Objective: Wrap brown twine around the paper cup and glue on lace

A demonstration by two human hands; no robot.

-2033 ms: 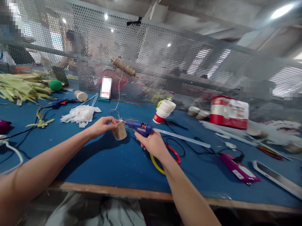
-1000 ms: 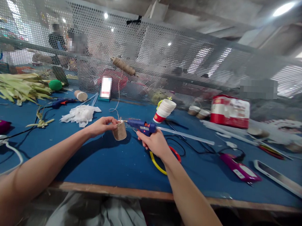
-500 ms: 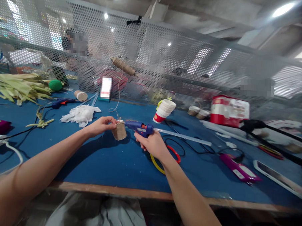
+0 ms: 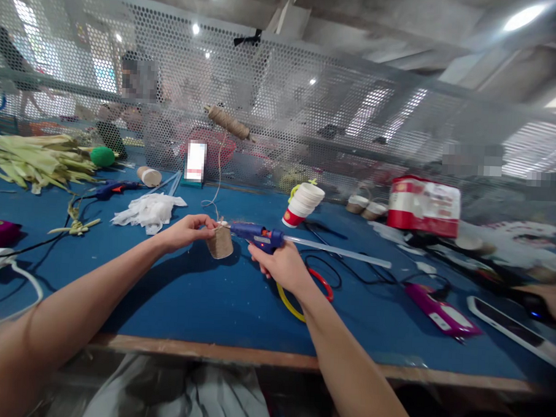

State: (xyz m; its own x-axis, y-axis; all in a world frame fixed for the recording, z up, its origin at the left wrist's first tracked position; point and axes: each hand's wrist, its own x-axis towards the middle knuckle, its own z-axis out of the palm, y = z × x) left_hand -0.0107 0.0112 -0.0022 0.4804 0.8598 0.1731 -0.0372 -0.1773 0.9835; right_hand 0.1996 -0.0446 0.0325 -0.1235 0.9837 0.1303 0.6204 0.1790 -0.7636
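Between the fingertips of my left hand [image 4: 191, 231] is the rim of a small cup wrapped in brown twine [image 4: 220, 242], held tilted above the table. My right hand [image 4: 280, 261] grips a blue glue gun [image 4: 257, 233], its nozzle touching or very close to the cup's upper edge. A long clear glue stick [image 4: 338, 250] juts from the gun's back end. From the cup a loose strand of twine [image 4: 219, 175] runs up to a twine spool [image 4: 229, 122] hanging at the mesh panel.
A stack of paper cups [image 4: 303, 203] stands behind the glue gun. White cloth [image 4: 149, 211], a second glue gun [image 4: 115, 189] and corn husks [image 4: 40, 158] lie left. Right are a purple power strip [image 4: 442, 310], a phone [image 4: 507, 323] and another person's wrist with a band [image 4: 550, 306].
At the right edge, another person's hand and wrist have come in, and the black glue-gun-like object there has moved. My hands, the cup and the glue gun stay nearly in place.
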